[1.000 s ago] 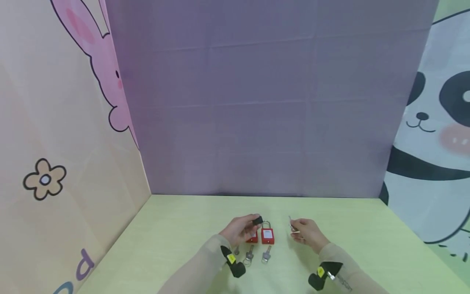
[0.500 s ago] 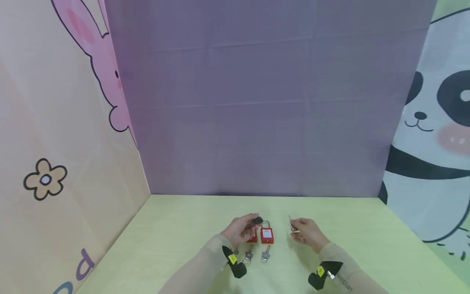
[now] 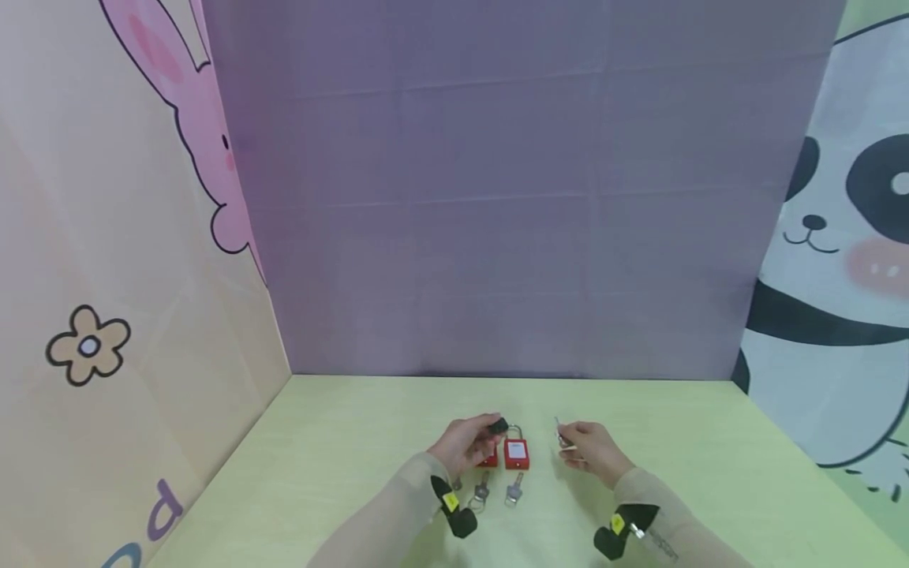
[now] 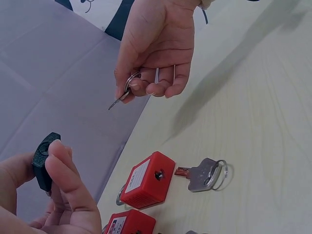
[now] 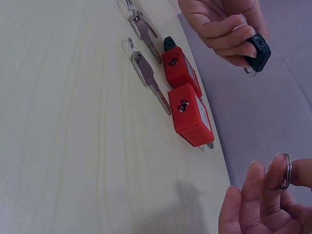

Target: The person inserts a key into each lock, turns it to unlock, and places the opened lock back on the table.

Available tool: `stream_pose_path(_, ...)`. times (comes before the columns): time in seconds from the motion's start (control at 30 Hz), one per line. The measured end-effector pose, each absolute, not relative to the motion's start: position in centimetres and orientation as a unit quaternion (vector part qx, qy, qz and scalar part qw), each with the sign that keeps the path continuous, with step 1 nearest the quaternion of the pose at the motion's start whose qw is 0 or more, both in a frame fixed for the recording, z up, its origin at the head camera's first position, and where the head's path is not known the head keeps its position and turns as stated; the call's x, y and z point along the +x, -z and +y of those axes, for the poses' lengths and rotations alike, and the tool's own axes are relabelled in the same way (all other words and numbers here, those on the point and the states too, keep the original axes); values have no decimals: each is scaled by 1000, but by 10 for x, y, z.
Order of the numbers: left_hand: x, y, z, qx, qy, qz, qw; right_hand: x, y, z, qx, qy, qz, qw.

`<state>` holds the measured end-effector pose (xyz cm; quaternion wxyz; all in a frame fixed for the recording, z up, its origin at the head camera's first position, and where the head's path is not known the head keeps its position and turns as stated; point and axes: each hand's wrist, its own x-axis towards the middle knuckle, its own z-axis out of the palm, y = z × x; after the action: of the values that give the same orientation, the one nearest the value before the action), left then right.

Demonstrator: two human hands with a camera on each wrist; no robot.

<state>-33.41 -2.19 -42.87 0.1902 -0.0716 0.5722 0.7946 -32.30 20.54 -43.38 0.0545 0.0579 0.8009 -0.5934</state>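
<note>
My left hand (image 3: 461,446) holds a small black padlock (image 4: 44,163) between thumb and fingers above the table, its keyhole face showing in the left wrist view. A bit of its metal shackle pokes out below in the right wrist view. To the right, my right hand (image 3: 598,454) pinches a slim key (image 4: 115,103) by its ring end, the blade pointing toward the black padlock. The key ring (image 5: 286,171) loops at the fingertips. Padlock and key are apart. Two red padlocks (image 5: 191,114) with white labels lie beneath the left hand, one partly covered by it in the head view.
Loose keys on rings lie on the pale table before the red padlocks, one key (image 3: 514,491) near the right padlock and another (image 3: 481,491) left of it. A small black piece (image 5: 169,43) sits beside the farther red padlock. A grey-purple backdrop (image 3: 497,197) closes off the back.
My right hand has shifted slightly left with the key, toward the black padlock. The black padlock has turned a little in my left fingers. The red padlocks and loose keys stay where they were.
</note>
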Motion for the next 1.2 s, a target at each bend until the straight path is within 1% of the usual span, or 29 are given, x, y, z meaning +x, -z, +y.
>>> stream_pose_path(0.4, -337, 432, -21, -82, -781, 591, 184, -325, 431, 199, 58, 587, 805, 56)
stream_pose_path(0.6, -337, 433, -20, -73, -785, 586, 186, -321, 428, 187, 53, 584, 808, 62)
stream_pose_path(0.77, -338, 435, -18, -55, -796, 574, 184, -313, 425, 166, 25, 578, 813, 69)
stream_pose_path(0.93, -337, 435, -17, -55, -793, 578, 183, -304, 420, 150, -5, 565, 822, 79)
stream_pose_path(1.2, -337, 434, -15, -53, -789, 585, 178, -304, 422, 145, -20, 560, 823, 95)
